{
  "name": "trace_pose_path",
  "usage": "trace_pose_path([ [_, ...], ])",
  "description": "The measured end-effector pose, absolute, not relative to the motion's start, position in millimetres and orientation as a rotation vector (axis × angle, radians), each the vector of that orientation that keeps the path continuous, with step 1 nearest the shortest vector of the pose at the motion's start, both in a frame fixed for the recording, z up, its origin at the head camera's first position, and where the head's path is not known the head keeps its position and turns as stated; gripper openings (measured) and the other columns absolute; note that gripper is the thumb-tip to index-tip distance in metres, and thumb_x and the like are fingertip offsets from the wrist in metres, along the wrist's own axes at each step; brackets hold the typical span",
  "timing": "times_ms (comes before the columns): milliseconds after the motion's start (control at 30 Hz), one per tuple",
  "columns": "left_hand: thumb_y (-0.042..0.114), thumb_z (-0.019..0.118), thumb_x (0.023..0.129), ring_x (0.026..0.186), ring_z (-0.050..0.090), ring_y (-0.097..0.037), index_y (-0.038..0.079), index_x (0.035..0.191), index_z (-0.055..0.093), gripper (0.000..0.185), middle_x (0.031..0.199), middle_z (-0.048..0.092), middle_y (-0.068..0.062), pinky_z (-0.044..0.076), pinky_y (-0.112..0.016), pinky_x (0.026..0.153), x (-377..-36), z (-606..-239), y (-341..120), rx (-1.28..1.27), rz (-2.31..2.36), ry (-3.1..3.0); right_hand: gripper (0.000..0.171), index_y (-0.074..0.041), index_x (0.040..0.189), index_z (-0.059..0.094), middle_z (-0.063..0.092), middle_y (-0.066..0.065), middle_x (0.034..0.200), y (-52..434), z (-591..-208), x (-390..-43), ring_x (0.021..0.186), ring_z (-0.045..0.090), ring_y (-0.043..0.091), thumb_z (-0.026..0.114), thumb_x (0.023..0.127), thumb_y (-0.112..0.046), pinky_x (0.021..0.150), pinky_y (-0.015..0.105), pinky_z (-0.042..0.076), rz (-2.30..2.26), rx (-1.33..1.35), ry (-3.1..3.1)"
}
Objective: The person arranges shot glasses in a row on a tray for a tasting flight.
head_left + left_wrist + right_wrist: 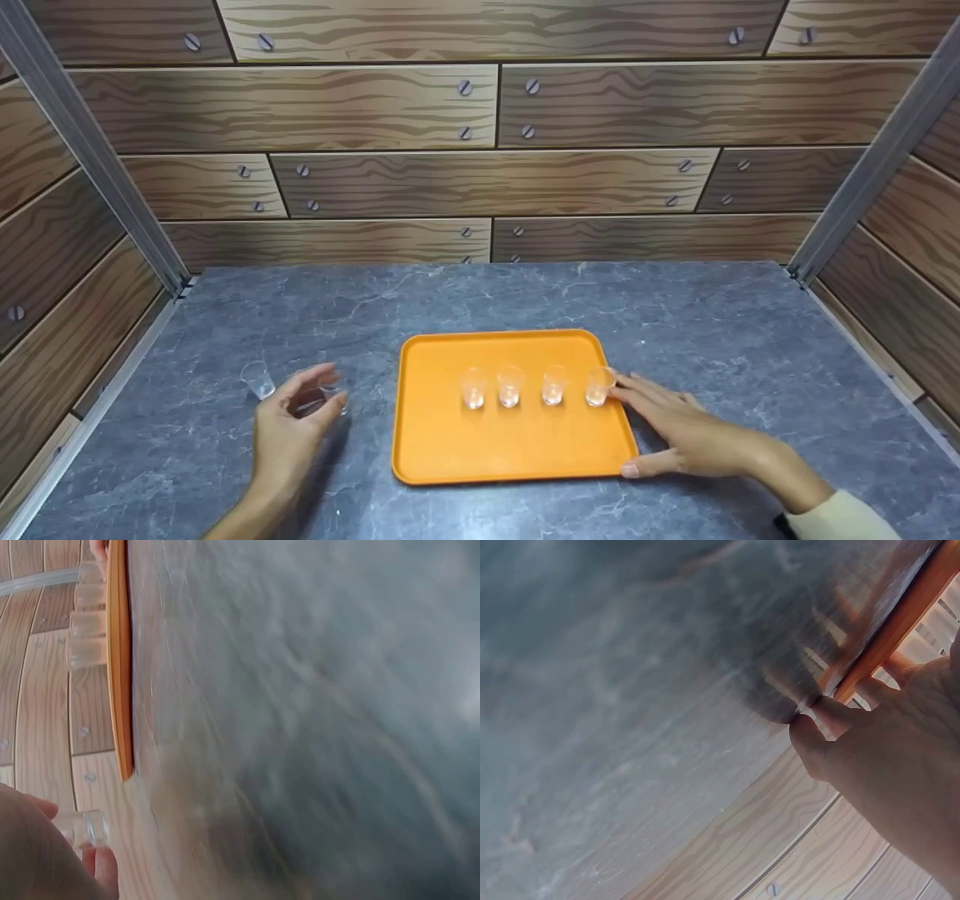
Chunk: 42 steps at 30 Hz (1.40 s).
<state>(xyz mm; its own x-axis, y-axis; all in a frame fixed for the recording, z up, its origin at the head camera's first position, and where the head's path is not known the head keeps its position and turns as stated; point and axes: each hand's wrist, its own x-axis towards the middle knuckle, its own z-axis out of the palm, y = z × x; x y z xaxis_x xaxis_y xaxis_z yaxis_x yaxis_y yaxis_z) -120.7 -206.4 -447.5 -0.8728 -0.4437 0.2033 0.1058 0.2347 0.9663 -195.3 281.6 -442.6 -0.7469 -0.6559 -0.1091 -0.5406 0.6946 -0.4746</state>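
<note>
My left hand (289, 431) pinches a small clear plastic cup (334, 394) between thumb and fingers, left of the orange tray (517, 465). In the left wrist view that cup (91, 828) shows beside the fingers, a little off the tabletop. Another clear cup (259, 380) stands just beyond the left hand's knuckles. On the tray, several matching cups (510, 386) stand in a row across the middle. My right hand (675, 427) rests along the tray's right edge, fingers extended beside the rightmost cup (598, 388) and thumb at the near right corner.
The tray lies on a grey marbled tabletop (487, 296). Wood-patterned panels (495, 180) close off the back and both sides, with metal posts (862, 157) at the rear corners.
</note>
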Motion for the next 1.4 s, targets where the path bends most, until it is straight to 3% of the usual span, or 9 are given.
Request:
trace_pose_path([
  [267, -0.008, 0.081, 0.08, 0.1, 0.07, -0.027, 0.0, 0.121, 0.071, 0.043, 0.115, 0.073, -0.019, 0.058, -0.024, 0.09, -128.2, -450.2, -186.1, 0.23, -1.757, -2.076, 0.091, -0.036, 0.161, 0.027, 0.014, -0.002, 0.172, 282.5, -444.0, -195.6, 0.155, 0.018, 0.041, 0.07, 0.087, -0.066, 0.103, 0.088, 0.014, -0.624, -0.961, 2.628],
  [500, -0.007, 0.081, 0.08, 0.096, 0.07, -0.021, -0.001, 0.12, 0.071, 0.041, 0.113, 0.073, -0.02, 0.058, -0.022, 0.087, -133.2, -448.3, -171.6, 0.221, -1.85, -2.077, 0.092, -0.038, 0.161, 0.026, 0.013, -0.002, 0.172, 281.0, -445.9, -196.8, 0.155, 0.018, 0.041, 0.07, 0.086, -0.067, 0.103, 0.089, 0.011, -0.616, -0.957, 2.638],
  [867, -0.006, 0.08, 0.081, 0.098, 0.07, -0.025, -0.001, 0.118, 0.072, 0.038, 0.111, 0.073, -0.016, 0.059, -0.022, 0.08, -142.4, -449.8, -150.9, 0.186, -1.896, -2.108, 0.093, -0.038, 0.161, 0.026, 0.013, 0.0, 0.173, 281.5, -445.0, -195.7, 0.155, 0.017, 0.041, 0.07, 0.085, -0.068, 0.104, 0.089, 0.01, -0.609, -0.928, 2.637],
  [1100, -0.007, 0.079, 0.081, 0.098, 0.07, -0.025, -0.002, 0.118, 0.072, 0.038, 0.11, 0.075, -0.015, 0.059, -0.025, 0.086, -149.4, -451.7, -139.5, 0.12, -1.866, -2.164, 0.092, -0.036, 0.161, 0.027, 0.013, -0.001, 0.172, 281.9, -444.2, -195.1, 0.155, 0.018, 0.039, 0.07, 0.086, -0.066, 0.104, 0.088, 0.013, -0.623, -0.948, 2.625],
  [1400, -0.007, 0.078, 0.08, 0.097, 0.07, -0.024, 0.0, 0.115, 0.073, 0.036, 0.109, 0.075, -0.013, 0.059, -0.026, 0.088, -156.1, -452.0, -130.8, 0.079, -1.839, -2.215, 0.093, -0.036, 0.161, 0.026, 0.012, -0.001, 0.173, 281.7, -442.3, -195.3, 0.156, 0.015, 0.04, 0.069, 0.085, -0.068, 0.105, 0.088, 0.008, -0.61, -0.92, 2.629],
])
